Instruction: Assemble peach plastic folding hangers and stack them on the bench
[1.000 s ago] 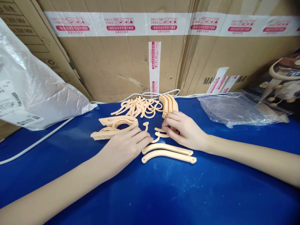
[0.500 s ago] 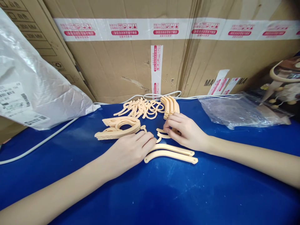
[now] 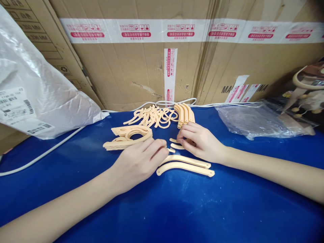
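Observation:
My left hand (image 3: pixel 143 158) is closed, fingers pinched on a small beige piece (image 3: pixel 171 150) whose narrow end sticks out past the fingertips. Close by, the curled fingers of my right hand (image 3: pixel 204 142) grip short curved beige strips (image 3: pixel 176 146), mostly covered by the hand. Two long, gently bent beige arms (image 3: pixel 186 167) with holes at their ends lie side by side in front of both hands. Left of my left hand is a stack of flat beige frames (image 3: pixel 118 145), with a rounded opening. Behind, thin beige hooks (image 3: pixel 152 116) form a loose heap beside several stacked curved arms (image 3: pixel 184 114).
The blue tabletop (image 3: pixel 177 209) runs back to large taped cardboard boxes (image 3: pixel 126 67). A white plastic package (image 3: pixel 45 84) leans at the left, near a white cable (image 3: pixel 45 157). A clear plastic bag (image 3: pixel 253 121) lies on the right, before assorted items (image 3: pixel 307 89).
My left hand has turned and risen slightly, and the small beige piece by its fingertips has shifted and shows less. My right hand stays nearly still.

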A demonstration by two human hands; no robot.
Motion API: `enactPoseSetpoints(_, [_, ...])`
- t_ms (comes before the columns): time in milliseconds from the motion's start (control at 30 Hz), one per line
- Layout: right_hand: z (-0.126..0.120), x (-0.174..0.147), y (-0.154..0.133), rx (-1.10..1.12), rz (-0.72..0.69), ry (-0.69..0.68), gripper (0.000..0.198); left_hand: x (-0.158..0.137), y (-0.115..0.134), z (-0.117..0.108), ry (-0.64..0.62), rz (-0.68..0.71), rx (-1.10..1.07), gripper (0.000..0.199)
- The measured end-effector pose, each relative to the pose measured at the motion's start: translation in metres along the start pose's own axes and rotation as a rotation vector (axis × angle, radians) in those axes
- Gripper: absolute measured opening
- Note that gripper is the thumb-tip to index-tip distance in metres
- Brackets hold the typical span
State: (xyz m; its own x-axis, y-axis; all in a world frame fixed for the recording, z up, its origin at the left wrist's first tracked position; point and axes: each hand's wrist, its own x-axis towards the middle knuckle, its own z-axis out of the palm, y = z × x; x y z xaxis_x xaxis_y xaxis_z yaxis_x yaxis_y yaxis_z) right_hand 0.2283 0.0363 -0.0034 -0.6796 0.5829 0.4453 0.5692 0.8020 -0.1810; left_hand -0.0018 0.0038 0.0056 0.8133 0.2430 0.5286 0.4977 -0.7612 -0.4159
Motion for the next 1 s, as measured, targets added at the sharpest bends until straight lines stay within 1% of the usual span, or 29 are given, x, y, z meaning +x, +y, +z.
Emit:
enactPoseSetpoints(67, [0.0, 0.0, 0.0, 0.012, -0.004, 0.0, 0.022, 0.0, 0.0, -0.002, 0.102, -0.029, 0.023, 0.018])
enactPoseSetpoints(133, [0.0, 0.0, 0.0, 0.024, -0.004, 0.0, 0.022, -0.001, 0.001, -0.003, 0.17, -0.041, 0.007, 0.016])
enactPoseSetpoints(300, [0.0, -0.002, -0.002, 0.107, -0.026, 0.054, 0.018, -0.002, 0.002, -0.005, 0.265, -0.027, -0.064, 0.019])
enactPoseSetpoints(367, [-0.001, -0.003, -0.003, 0.121, -0.061, 0.055, 0.024, -0.004, 0.002, -0.004, 0.278, 0.003, -0.11, 0.019])
enactPoseSetpoints(433, [-0.002, -0.003, -0.004, 0.089, -0.119, 0.034, 0.031, -0.007, 0.002, -0.002, 0.279, 0.048, -0.153, 0.017])
enactPoseSetpoints(500, [-0.003, -0.003, -0.005, 0.041, -0.189, 0.025, 0.034, -0.009, 0.003, -0.001, 0.254, 0.085, -0.186, 0.014])
enactPoseSetpoints(567, [-0.003, -0.003, -0.006, 0.0, -0.24, 0.04, 0.033, -0.01, 0.003, -0.002, 0.237, 0.099, -0.204, 0.013])
enactPoseSetpoints(700, [-0.002, -0.004, -0.007, -0.053, -0.238, 0.058, 0.033, -0.01, 0.005, -0.004, 0.251, 0.166, -0.238, 0.015])
enactPoseSetpoints(767, [-0.002, -0.005, -0.006, -0.073, -0.25, 0.068, 0.032, -0.01, 0.008, -0.006, 0.217, 0.208, -0.254, 0.018])
enactPoseSetpoints(867, [-0.003, -0.006, -0.005, -0.137, -0.326, 0.086, 0.032, -0.012, 0.013, -0.008, 0.147, 0.229, -0.254, 0.022])
enactPoseSetpoints(1000, [-0.005, -0.006, -0.006, -0.28, -0.457, 0.079, 0.028, -0.014, 0.015, -0.009, 0.148, 0.245, -0.234, 0.022])
